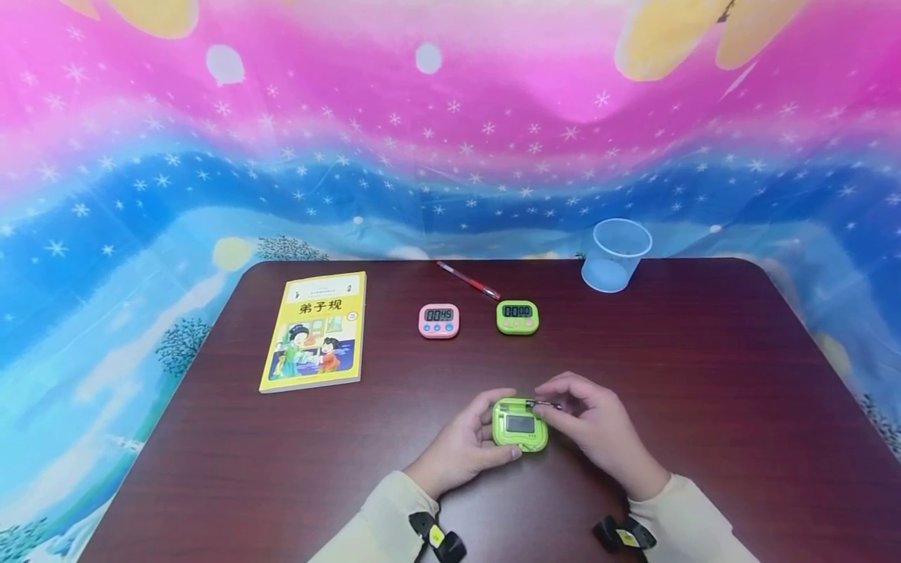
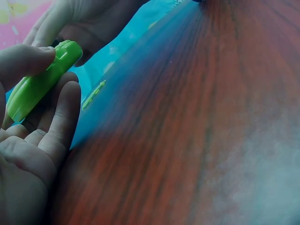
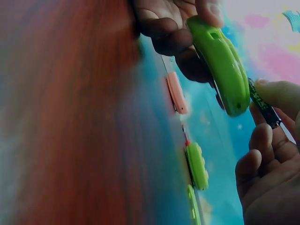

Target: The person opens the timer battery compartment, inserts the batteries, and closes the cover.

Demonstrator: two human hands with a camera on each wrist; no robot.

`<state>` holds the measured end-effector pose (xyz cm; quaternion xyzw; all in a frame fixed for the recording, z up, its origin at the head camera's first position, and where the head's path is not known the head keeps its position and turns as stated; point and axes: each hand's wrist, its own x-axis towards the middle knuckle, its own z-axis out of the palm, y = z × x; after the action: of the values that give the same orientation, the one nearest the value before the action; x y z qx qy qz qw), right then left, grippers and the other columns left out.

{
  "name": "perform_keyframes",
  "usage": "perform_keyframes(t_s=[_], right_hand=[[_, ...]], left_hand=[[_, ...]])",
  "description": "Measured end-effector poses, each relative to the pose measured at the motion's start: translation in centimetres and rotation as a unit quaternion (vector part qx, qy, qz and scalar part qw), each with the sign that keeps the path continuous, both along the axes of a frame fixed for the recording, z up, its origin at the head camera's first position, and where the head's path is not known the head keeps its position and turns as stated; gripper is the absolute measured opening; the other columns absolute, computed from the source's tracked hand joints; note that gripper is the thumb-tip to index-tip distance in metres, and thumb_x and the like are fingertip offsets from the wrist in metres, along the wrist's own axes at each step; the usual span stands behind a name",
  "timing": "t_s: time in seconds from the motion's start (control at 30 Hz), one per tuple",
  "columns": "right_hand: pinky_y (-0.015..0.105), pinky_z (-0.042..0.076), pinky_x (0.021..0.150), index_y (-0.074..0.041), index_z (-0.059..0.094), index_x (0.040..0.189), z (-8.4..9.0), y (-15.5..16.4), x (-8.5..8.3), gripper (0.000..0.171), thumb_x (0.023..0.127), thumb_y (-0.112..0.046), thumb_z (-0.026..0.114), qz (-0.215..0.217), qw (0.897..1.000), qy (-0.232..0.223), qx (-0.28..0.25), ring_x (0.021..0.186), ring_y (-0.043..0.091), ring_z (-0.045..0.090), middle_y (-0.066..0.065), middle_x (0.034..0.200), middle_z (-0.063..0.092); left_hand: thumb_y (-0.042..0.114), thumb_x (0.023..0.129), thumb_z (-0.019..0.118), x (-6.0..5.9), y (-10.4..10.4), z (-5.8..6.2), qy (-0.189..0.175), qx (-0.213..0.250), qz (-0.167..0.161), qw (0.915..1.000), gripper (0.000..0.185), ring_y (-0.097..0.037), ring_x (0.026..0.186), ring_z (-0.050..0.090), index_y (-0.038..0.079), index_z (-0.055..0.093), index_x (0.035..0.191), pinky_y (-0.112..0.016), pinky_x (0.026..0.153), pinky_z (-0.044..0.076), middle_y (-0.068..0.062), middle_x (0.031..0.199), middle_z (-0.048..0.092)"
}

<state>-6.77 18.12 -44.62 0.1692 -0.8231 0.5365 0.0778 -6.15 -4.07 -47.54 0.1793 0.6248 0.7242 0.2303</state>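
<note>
My left hand [image 1: 468, 442] grips a green digital timer [image 1: 519, 438], thumb on the near edge and fingers round the far side. Its back faces up, with the battery compartment [image 1: 517, 406] uncovered along the far edge. My right hand [image 1: 594, 418] pinches a small dark battery [image 3: 265, 104] between thumb and fingers. One end of the battery is right at the compartment's right side. In the right wrist view the timer is seen edge-on, so the compartment is hidden there.
Beyond my hands lie a pink timer [image 1: 439, 321], a second green timer [image 1: 517, 317] and a red pen [image 1: 468, 281]. A yellow book [image 1: 314, 332] lies at the left. At the back right stands a clear plastic cup [image 1: 616, 256]. A thin green piece [image 3: 193, 206] lies on the table.
</note>
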Motion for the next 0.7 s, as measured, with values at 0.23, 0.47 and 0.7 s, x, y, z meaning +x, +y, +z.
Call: perform_keyframes(t_s=[0.23, 0.47, 0.7], right_hand=[[0.021, 0.046, 0.054, -0.018, 0.076, 0.098, 0.0, -1.0, -0.6, 0.021, 0.081, -0.008, 0.084, 0.037, 0.999, 0.015, 0.030, 0.067, 0.008, 0.053, -0.008, 0.090, 0.069], [0.021, 0.048, 0.058, -0.014, 0.075, 0.098, -0.2, -0.8, -0.9, 0.017, 0.084, -0.006, 0.081, 0.026, 0.999, 0.028, 0.029, 0.072, 0.009, 0.056, -0.008, 0.093, 0.066], [0.022, 0.054, 0.066, -0.005, 0.074, 0.105, -0.3, 0.9, -1.1, 0.012, 0.093, -0.005, 0.070, 0.028, 0.999, -0.038, -0.007, 0.084, 0.011, 0.062, 0.005, 0.101, 0.069]], left_hand=[[-0.007, 0.086, 0.072, 0.0, 0.0, -0.2, 0.013, 0.007, -0.012, 0.9998, 0.073, -0.018, 0.112, 0.066, 0.006, 0.037, 0.149, -0.032, 0.096, 0.056, -0.019, 0.134, 0.060], [-0.009, 0.086, 0.071, -0.1, 0.0, 0.2, 0.002, 0.004, -0.010, 0.9999, 0.073, -0.018, 0.111, 0.067, 0.003, 0.035, 0.149, -0.031, 0.096, 0.056, -0.021, 0.133, 0.060], [-0.011, 0.086, 0.071, -0.1, -0.1, 0.3, -0.005, 0.005, -0.006, 1.0000, 0.075, -0.018, 0.108, 0.068, 0.001, 0.034, 0.150, -0.031, 0.095, 0.057, -0.022, 0.132, 0.060]])
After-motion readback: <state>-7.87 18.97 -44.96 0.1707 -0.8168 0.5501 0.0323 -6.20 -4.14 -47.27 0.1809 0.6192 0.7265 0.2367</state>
